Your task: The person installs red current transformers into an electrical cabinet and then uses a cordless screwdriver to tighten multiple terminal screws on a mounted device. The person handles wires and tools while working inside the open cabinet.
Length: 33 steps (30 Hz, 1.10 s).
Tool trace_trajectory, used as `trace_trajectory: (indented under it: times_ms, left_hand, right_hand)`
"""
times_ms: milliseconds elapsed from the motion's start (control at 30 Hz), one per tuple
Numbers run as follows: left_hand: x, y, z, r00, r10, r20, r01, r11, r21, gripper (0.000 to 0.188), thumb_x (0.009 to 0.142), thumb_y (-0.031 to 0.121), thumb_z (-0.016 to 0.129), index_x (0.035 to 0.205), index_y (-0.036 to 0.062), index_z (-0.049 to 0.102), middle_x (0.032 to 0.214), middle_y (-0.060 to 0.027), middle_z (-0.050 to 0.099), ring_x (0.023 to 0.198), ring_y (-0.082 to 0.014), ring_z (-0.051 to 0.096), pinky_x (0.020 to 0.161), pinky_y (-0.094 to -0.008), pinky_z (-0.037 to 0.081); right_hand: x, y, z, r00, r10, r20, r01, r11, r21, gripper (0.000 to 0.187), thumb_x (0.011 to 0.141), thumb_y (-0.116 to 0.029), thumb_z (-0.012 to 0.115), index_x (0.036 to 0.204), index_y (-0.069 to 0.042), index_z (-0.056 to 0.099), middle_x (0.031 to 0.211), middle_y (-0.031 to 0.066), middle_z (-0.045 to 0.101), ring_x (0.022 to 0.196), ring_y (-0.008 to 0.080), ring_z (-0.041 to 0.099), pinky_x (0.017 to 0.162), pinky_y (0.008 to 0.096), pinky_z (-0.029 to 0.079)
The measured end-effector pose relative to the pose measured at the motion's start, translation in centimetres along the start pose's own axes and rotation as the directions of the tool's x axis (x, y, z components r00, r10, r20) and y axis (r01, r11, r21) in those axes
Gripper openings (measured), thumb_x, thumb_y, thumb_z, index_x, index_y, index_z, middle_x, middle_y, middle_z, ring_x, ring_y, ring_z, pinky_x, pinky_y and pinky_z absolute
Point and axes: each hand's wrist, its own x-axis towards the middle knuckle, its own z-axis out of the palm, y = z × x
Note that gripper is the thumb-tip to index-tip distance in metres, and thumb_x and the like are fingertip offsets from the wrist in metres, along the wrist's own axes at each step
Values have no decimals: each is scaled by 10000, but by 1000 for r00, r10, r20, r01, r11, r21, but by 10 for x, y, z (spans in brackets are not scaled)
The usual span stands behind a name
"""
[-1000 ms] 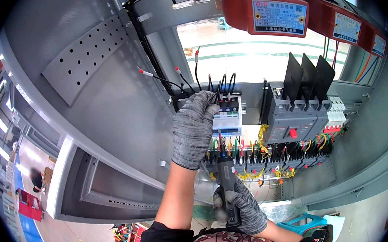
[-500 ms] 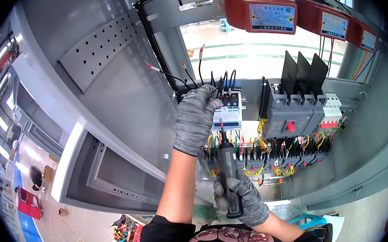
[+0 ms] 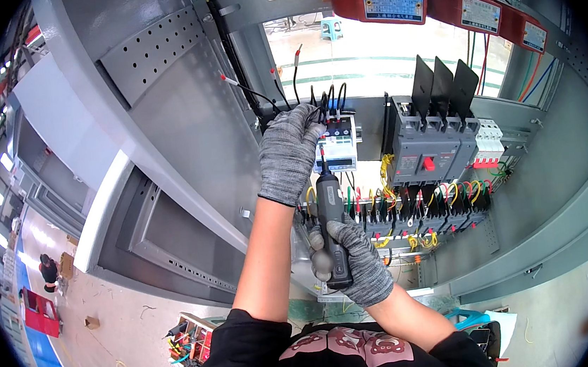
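My right hand (image 3: 367,265), in a grey knit glove, is wrapped round a dark cordless electric screwdriver (image 3: 330,201) that points upward. Its thin bit ends at the left terminals of a small white DIN-rail module (image 3: 343,152); whether it sits in a screw cannot be told. Also gloved, my left hand (image 3: 286,157) is closed at the module's upper left corner, pinching a black wire (image 3: 314,98) whose end the fingers hide. More black wires (image 3: 341,97) loop into the module's top. Loose black leads with red-marked ends (image 3: 229,80) stick up beyond my left hand.
Right of the module stands a large grey circuit breaker (image 3: 427,153) with black barriers, beside a small white breaker (image 3: 488,142). Below runs a row of wired terminals (image 3: 432,216). Red current transformers (image 3: 393,0) hang above. The cabinet's grey frame (image 3: 127,139) edges the left; a tool box (image 3: 195,345) lies below.
The screwdriver and my right hand have moved up, bringing the bit to the module's terminals. My left hand keeps its pinch at the module's top. The whole view has shifted slightly.
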Motion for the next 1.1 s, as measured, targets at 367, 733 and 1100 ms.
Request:
trace_trajectory:
  times_ms: [367, 733, 1100]
  left_hand:
    - [-2, -4, -3, 1000, 26, -13, -26, 1000, 5, 324, 793, 186, 719, 1034, -16, 641, 877, -141, 684, 816, -229, 669, 774, -330, 523]
    - [-3, 3, -4, 999, 33, -12, -32, 999, 20, 288, 803, 159, 706, 1018, -20, 638, 879, -140, 678, 809, -222, 666, 762, -328, 521]
    - [0, 2, -4, 1000, 14, 5, -14, 1000, 23, 291, 801, 151, 705, 1034, -11, 640, 887, -138, 687, 809, -220, 668, 772, -323, 524]
  right_hand:
    - [8, 19, 16, 997, -77, -30, 79, 992, 94, 284, 958, -214, 512, 1213, -106, 446, 832, 42, 558, 589, 152, 568, 473, 290, 485]
    - [11, 19, 17, 996, -88, 10, 85, 986, 144, 203, 957, -174, 500, 1151, -125, 467, 840, 36, 565, 575, 156, 569, 464, 300, 489]
    - [13, 10, 20, 996, -85, -33, 84, 996, -39, 224, 940, -168, 520, 1137, -79, 460, 872, 49, 533, 581, 153, 561, 445, 294, 489]
